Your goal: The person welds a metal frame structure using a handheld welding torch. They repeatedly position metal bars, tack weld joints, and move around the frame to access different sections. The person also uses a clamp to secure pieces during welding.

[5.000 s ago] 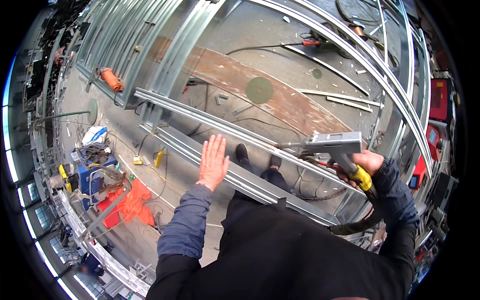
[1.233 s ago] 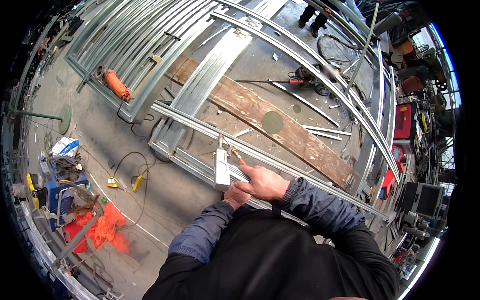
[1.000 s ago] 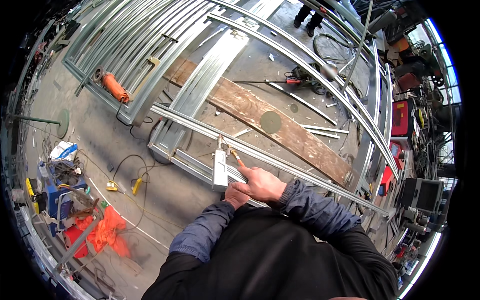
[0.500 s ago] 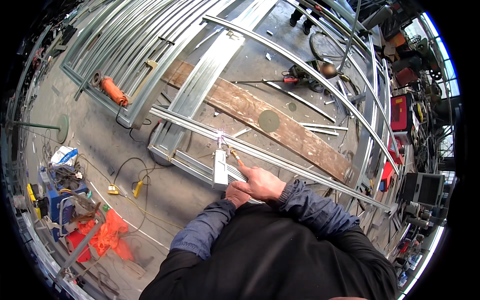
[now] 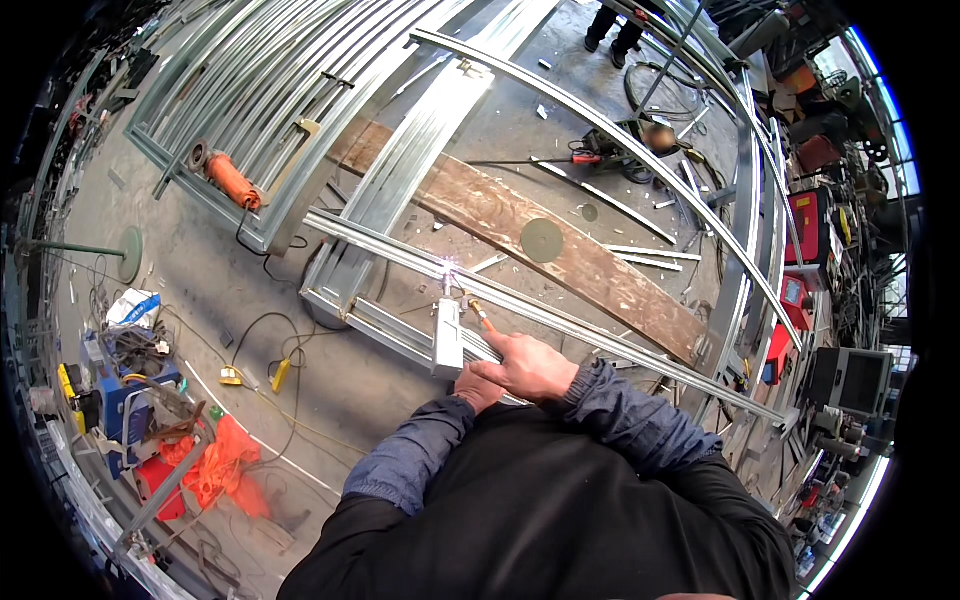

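1. Right hand (image 5: 530,365) sits at the picture's centre, fingers (image 5: 500,345) curled tight round a thin orange-tipped welding torch (image 5: 480,316) that points toward 11 o'clock.
2. Torch tip ends at a bright spark (image 5: 451,268) on the long steel rail (image 5: 560,320), at 12 o'clock from the hand.
3. Left hand (image 5: 478,388) is tucked under the right wrist, at 7 o'clock from it. Its fingers look wrapped on the lower end of a flat grey shield plate (image 5: 447,337), but they are mostly hidden, so I cannot tell how firm the hold is.
4. Shield plate stands upright just left of the torch, at 9 o'clock from the right fingers, near the spark.
5. Handling, as a guess: the torch looks light, stiff and slim, best held on the insulated stem back from the tip, as now. The tip end is likely hot.
6. The rail looks like thin galvanised sheet section: long, rigid along its length, probably springy and sharp at the edges. It lies on the concrete floor (image 5: 200,300), running from 10 o'clock to 4 o'clock.
7. Rail lies under and beyond the fingers; only the torch tip meets it.
8. A brown plank (image 5: 560,250) lies behind the rail at 1 o'clock; an orange grinder (image 5: 228,178) lies well apart at 10 o'clock.
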Available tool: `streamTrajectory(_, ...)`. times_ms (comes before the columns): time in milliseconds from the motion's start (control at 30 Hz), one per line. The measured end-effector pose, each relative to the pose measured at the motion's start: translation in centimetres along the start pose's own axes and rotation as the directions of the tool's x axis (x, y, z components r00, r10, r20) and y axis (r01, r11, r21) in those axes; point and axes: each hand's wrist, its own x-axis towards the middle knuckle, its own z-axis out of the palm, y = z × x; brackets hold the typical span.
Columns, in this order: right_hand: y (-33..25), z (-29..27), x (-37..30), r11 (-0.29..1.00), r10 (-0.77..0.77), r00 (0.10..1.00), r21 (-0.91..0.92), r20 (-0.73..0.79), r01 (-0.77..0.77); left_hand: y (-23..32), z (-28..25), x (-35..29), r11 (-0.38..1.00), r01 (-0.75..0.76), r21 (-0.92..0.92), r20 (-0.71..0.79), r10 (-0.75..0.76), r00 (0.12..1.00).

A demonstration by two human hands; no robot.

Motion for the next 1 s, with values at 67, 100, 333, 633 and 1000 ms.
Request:
streamTrajectory(67, 0.3, 0.2, 0.1, 1.0, -0.021, 0.999, -0.007, -0.036, 0.021, 0.1, -0.3, 0.0, 1.0, 0.005, -0.012, 0.004, -0.005, 1.0)
streamTrajectory(100, 0.4, 0.3, 0.0, 0.999, -0.032, 0.998, -0.011, -0.053, 0.031, 0.2, -0.4, 0.0, 1.0, 0.014, -0.028, 0.02, -0.014, 1.0)
streamTrajectory(333, 0.3, 0.3, -0.3, 1.0, -0.027, 0.998, -0.003, -0.048, 0.027, 0.9, -1.4, -0.1, 0.995, 0.103, -0.009, 0.18, -0.099, 0.979)
streamTrajectory(633, -0.5, -0.7, -1.9, 1.0, 0.004, 1.0, 0.003, 0.024, -0.004, 1.3, -2.5, -0.3, 0.962, 0.035, -0.27, 0.141, 0.004, 0.99)
streamTrajectory(1000, -4.4, -2.2, -1.5, 0.999, -0.005, 0.993, 0.035, 0.116, 0.001, 1.6, -3.2, -0.4, 0.961, 0.113, -0.251, 0.273, -0.042, 0.961)
